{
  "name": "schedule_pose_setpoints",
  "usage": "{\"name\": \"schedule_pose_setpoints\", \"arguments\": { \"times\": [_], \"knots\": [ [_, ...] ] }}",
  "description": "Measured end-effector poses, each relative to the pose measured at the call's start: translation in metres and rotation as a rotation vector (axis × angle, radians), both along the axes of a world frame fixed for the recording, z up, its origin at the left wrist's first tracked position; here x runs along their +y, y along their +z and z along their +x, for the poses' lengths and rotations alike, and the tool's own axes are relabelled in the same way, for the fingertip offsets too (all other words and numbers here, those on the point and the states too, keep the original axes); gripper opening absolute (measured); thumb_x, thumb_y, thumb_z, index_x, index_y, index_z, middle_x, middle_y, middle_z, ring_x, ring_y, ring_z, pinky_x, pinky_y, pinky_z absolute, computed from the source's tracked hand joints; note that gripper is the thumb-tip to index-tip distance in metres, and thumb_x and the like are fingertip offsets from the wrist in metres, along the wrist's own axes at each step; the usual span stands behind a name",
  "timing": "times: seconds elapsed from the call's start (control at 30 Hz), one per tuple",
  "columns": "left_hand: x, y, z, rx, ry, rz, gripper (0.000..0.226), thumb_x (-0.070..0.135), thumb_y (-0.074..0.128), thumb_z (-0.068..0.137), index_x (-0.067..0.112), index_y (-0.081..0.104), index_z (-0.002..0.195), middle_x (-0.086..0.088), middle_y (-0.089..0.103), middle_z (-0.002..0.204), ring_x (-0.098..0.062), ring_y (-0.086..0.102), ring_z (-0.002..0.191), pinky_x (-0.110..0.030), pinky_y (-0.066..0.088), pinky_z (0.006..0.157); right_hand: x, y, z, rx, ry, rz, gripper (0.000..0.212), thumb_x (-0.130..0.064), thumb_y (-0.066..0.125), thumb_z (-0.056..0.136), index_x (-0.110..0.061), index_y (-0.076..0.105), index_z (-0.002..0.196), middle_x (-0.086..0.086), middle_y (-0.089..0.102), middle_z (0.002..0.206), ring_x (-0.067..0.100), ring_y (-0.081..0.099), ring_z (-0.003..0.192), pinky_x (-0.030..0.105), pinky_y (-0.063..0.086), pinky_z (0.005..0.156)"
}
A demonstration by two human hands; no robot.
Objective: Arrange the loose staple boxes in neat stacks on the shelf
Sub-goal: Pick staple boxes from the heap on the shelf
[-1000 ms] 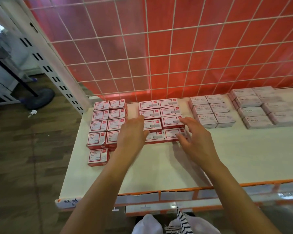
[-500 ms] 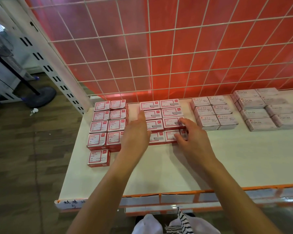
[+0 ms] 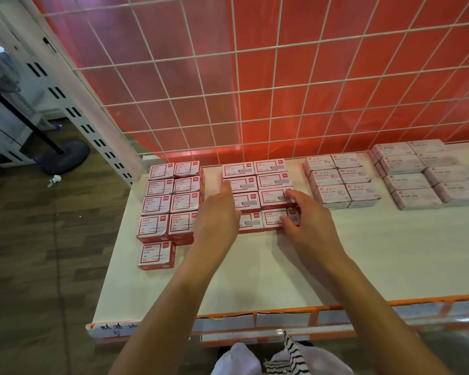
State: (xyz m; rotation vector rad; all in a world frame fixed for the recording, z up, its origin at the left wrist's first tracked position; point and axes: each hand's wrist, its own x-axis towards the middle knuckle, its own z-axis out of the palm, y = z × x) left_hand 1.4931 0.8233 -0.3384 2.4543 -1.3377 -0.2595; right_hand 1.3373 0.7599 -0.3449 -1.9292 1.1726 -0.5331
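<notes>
White shelf (image 3: 282, 269) with an orange front lip, backed by a red panel behind wire mesh (image 3: 255, 77). At the far left stands a block of red paper clip boxes (image 3: 171, 198), with one stray paper clip box (image 3: 156, 255) in front of it.

Next, the left hand (image 3: 217, 215) has slid back from the front corner of the red staple boxes (image 3: 257, 182). It now lies flat along their left side, fingers straight and pressing, holding nothing.

The staple boxes sit mid-shelf, two columns wide and four rows deep, near the mesh.

The right hand (image 3: 306, 223) has closed in from a looser spread. Its bent fingers and thumb are on the front-right staple box (image 3: 275, 221), though I cannot tell whether it pinches the box or only nudges it.

The two hands now bracket the block, so it is probably being squared up. The front row looks slightly out of line (most at its right end), so a little tidying likely remains.

Further right are pale paper clip boxes (image 3: 341, 182), then pale STAPLES boxes (image 3: 417, 180), both already grouped.
</notes>
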Motion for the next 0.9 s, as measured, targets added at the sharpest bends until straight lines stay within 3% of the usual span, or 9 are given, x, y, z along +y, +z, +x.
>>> {"name": "schedule_pose_setpoints", "arguments": {
  "times": [0.23,0.53,0.9],
  "knots": [
    [0.001,-0.001,-0.004,-0.013,0.016,0.003,0.040,0.019,0.061,0.092,0.017,0.045,0.128,-0.002,0.066,0.114,-0.021,0.066,0.097,-0.032,0.052,0.082,0.000,-0.005,-0.003,-0.009,0.052,-0.044,0.042,-0.010,0.059,0.091,-0.018,0.051,0.131,-0.002,0.055,0.132,0.016,0.055,0.119,0.030,0.048,0.095],
    [0.000,-0.004,-0.004,-0.007,0.035,-0.043,0.052,0.017,0.064,0.090,0.019,0.039,0.136,-0.003,0.067,0.115,-0.022,0.067,0.096,-0.035,0.054,0.080,0.000,-0.013,-0.008,-0.014,0.071,-0.038,0.046,-0.016,0.060,0.091,-0.020,0.048,0.135,-0.002,0.054,0.134,0.017,0.054,0.122,0.041,0.048,0.100],
    [-0.004,-0.004,0.000,0.001,0.037,-0.018,0.056,0.021,0.065,0.089,0.020,0.037,0.138,-0.002,0.066,0.115,-0.021,0.067,0.094,-0.033,0.054,0.078,0.000,-0.016,-0.008,-0.017,0.064,-0.048,0.046,-0.017,0.062,0.090,-0.022,0.049,0.134,-0.004,0.056,0.132,0.015,0.054,0.120,0.042,0.048,0.099]
  ]
}}
